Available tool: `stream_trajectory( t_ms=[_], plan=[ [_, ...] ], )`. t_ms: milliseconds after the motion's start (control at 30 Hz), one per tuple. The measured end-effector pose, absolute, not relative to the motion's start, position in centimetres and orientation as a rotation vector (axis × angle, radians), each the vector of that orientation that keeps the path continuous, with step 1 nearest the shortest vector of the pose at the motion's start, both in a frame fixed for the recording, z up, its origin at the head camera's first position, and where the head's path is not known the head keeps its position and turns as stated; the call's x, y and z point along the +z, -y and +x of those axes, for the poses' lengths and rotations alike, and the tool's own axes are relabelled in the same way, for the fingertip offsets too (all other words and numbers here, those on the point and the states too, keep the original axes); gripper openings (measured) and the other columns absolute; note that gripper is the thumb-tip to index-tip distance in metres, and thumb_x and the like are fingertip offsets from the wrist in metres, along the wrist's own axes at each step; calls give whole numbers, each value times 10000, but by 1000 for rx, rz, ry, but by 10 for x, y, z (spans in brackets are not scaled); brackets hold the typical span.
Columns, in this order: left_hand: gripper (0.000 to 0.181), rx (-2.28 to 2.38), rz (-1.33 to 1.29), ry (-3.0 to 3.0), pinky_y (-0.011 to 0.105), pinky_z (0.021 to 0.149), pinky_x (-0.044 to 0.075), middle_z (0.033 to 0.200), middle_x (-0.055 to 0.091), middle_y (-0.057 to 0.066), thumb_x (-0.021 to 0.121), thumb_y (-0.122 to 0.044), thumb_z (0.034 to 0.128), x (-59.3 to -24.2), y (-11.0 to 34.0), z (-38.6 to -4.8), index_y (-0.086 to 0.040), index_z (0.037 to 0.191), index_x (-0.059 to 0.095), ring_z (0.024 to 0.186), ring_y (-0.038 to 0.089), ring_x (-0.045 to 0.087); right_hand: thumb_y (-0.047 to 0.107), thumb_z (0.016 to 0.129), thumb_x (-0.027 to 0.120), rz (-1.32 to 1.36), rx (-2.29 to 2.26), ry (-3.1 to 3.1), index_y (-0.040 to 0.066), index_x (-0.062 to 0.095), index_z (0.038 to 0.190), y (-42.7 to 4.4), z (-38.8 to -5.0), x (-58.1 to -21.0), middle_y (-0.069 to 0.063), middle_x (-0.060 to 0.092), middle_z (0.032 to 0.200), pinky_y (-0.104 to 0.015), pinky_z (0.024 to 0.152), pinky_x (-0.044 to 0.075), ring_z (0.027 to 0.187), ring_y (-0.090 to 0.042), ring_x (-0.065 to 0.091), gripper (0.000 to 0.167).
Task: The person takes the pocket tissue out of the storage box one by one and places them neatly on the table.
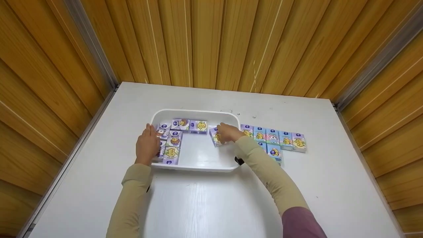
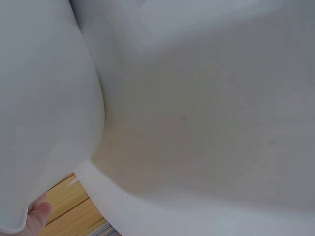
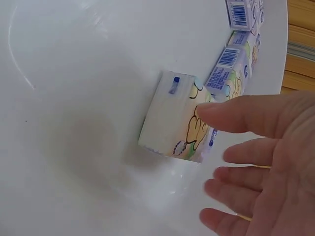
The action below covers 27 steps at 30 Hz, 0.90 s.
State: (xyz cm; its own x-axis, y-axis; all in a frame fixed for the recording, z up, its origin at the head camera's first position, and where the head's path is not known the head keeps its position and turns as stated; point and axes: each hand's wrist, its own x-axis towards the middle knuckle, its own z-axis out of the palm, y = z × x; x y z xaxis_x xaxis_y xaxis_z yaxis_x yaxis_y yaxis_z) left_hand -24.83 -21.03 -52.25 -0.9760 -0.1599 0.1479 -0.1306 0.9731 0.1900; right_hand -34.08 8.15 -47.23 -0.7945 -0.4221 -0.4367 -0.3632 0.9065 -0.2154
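Note:
A white plastic tray lies on the table. My left hand rests along its left rim with the fingers fairly straight; in the left wrist view only some fingertips show by the tray wall. Inside the tray at the right, a purple pack of pocket tissues sits slightly askew. Beside it is my right hand. The right wrist view has the thumb at the printed face of this tissue pack, the other fingers spread apart from it.
Several tissue packs line the tray's left side and far left corner. More packs, purple and blue, stand in rows on the table right of the tray. A small black object shows at the tray's right edge. Wood-pattern walls enclose the table.

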Motion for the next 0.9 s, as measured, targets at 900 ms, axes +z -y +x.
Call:
stream_trajectory(
  t_ms=[900],
  plan=[
    [567, -273, 208, 2956, 478, 951, 384, 1400, 270, 255, 433, -204, 896, -522, 211, -247, 81, 1350, 250, 1146, 396, 433, 20, 618, 677, -542, -193, -2609, 38, 476, 1202, -78, -353, -494, -96, 525, 1065, -323, 798, 470, 884, -224, 510, 618]
  ],
)
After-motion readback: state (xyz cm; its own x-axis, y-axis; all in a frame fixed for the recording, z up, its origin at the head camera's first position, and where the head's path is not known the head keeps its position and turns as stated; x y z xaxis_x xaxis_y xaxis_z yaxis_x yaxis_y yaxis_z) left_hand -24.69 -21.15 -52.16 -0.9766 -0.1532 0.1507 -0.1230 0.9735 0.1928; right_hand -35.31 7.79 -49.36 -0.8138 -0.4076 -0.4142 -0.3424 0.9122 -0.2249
